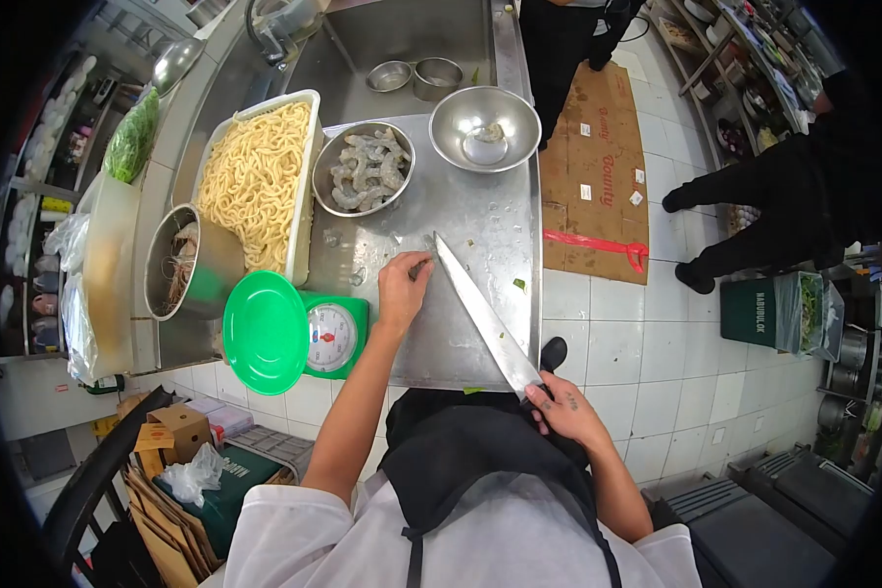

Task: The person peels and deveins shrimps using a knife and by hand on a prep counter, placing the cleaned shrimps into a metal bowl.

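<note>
My right hand [566, 410] is wrapped round the dark handle of a long kitchen knife [483, 316]. The blade lies slantwise over the steel counter [431, 358], its tip pointing away from me. Just left of the tip, my left hand [404, 289] has its fingers closed on something small and dark that I cannot make out. Ahead of it a steel bowl [320, 189] holds several grey peeled shrimp [370, 169]. A wider steel bowl [446, 147] at the right edge contains a small piece of shrimp [492, 131]. Small wet scraps lie near the knife tip.
A white tray [313, 118] of thick noodles [255, 176], a steel pot [209, 269] with whole shrimp, and a green scale [361, 318] with a round pan [265, 333] stand left. Behind is a sink [363, 44] with two small bowls. Two people stand right, near flattened cardboard [593, 176].
</note>
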`<action>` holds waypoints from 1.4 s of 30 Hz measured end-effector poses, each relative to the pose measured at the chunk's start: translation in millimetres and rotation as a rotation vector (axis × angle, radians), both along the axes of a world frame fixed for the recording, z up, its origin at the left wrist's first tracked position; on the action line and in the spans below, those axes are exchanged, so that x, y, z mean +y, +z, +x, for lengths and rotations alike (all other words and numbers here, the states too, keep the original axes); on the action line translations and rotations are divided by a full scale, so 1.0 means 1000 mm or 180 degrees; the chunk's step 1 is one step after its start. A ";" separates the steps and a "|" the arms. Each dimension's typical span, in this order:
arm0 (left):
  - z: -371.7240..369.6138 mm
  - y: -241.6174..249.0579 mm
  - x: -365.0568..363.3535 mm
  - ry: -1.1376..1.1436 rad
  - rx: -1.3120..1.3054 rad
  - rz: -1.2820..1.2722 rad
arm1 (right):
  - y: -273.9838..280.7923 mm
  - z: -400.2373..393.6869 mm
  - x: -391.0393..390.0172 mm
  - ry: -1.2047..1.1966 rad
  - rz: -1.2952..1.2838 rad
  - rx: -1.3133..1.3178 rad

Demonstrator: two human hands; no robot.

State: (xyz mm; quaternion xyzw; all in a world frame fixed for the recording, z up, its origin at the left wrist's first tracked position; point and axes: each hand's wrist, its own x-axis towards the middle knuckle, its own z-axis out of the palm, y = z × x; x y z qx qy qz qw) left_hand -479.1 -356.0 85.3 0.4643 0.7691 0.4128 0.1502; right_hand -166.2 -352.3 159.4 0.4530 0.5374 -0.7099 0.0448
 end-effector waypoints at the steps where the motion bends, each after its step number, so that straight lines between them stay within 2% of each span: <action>1: 0.000 -0.001 0.000 0.0008 0.0010 -0.0004 | 0.000 0.000 -0.001 -0.0008 -0.0009 0.0000; 22: 0.007 0.004 0.002 0.0162 -0.0074 -0.0166 | -0.012 0.011 -0.017 0.0061 0.0157 0.0064; 24: 0.005 0.002 0.001 0.0085 0.0064 -0.0106 | -0.008 0.009 -0.015 0.0204 0.0673 -0.0108; 25: 0.004 0.004 0.001 0.0057 0.0097 -0.0126 | -0.005 0.009 -0.015 0.0189 0.0659 -0.0102; 27: 0.004 0.006 0.001 0.0005 0.0132 -0.0149 | 0.002 0.010 -0.015 0.0296 0.1533 -0.0223; 30: 0.005 0.008 0.001 -0.0005 0.0139 -0.0188 | 0.003 0.014 -0.018 0.0157 0.1956 -0.0228; 36: 0.004 0.006 0.001 0.0079 -0.0074 -0.0222 | 0.014 0.015 -0.015 0.0147 0.1507 -0.0255; 42: 0.002 0.007 0.000 0.0014 0.0060 -0.0201 | 0.009 0.010 -0.013 0.0290 0.1651 -0.0255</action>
